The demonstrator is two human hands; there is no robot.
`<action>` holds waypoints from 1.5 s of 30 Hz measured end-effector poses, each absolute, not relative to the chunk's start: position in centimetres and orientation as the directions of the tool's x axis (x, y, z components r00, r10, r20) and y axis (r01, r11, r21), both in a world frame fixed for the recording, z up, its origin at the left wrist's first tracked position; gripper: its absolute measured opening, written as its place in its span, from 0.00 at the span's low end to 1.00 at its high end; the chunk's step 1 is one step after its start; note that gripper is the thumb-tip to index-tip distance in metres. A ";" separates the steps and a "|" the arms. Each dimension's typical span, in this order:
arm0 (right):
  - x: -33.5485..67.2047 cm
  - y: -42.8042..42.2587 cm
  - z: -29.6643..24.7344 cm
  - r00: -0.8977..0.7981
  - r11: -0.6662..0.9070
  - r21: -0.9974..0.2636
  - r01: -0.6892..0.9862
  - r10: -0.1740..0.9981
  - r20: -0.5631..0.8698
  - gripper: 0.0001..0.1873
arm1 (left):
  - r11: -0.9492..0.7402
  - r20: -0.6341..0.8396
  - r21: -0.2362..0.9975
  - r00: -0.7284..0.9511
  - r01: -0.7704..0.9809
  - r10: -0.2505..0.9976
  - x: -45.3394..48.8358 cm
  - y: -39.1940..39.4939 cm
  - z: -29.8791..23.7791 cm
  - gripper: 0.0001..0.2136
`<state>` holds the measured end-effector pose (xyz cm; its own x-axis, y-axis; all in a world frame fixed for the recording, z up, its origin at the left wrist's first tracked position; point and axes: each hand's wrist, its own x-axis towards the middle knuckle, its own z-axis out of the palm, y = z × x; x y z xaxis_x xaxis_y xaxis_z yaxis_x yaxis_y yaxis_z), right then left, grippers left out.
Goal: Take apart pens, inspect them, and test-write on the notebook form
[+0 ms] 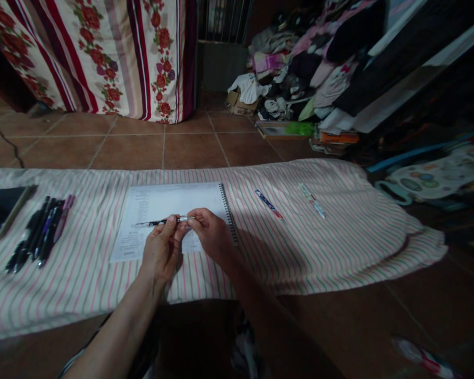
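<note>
Between my two hands a black pen [157, 222] with a clear or silvery end lies roughly level above an open notebook. My left hand [165, 245] is closed round the pen's barrel, thumb on top. With thumb and fingers pinched, my right hand [209, 229] grips the pen's right end. Under both hands is the white spiral notebook [177, 195], its coil along the right edge and print down the left side of the page. To the right of the notebook lie a dark blue and red pen [268, 204] and a pale patterned pen [313, 201].
Several dark pens [43, 231] lie in a bunch at the left, beside a phone [3, 210]. A striped cloth [300, 263] covers the low table. Beyond it are a tiled floor [189, 150], a floral curtain [114, 58] and a heap of clothes [300, 68].
</note>
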<state>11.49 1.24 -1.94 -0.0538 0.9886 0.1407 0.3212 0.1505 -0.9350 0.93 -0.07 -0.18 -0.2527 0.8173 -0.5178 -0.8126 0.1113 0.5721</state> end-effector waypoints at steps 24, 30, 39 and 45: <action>13.2 3.5 -3.9 -0.053 0.251 -0.914 0.318 0.968 0.247 0.07 | 0.090 -0.407 0.594 -0.201 -0.800 0.891 0.2 -0.2 0.4 0.05; 12.8 2.9 -3.3 -0.169 0.503 -0.535 0.679 0.816 0.553 0.11 | 0.085 -0.365 0.677 -0.234 -0.731 0.901 0.4 -0.2 -0.2 0.03; 12.2 2.3 -3.2 -0.240 0.500 -0.481 0.720 0.830 0.503 0.14 | 0.046 -0.223 0.760 -0.193 -0.648 0.956 0.8 -0.7 -0.3 0.10; 12.7 2.7 -3.7 -0.146 0.488 -0.566 0.664 0.828 0.542 0.15 | 0.107 -0.175 0.543 0.013 -0.833 0.985 -0.1 -1.4 1.1 0.15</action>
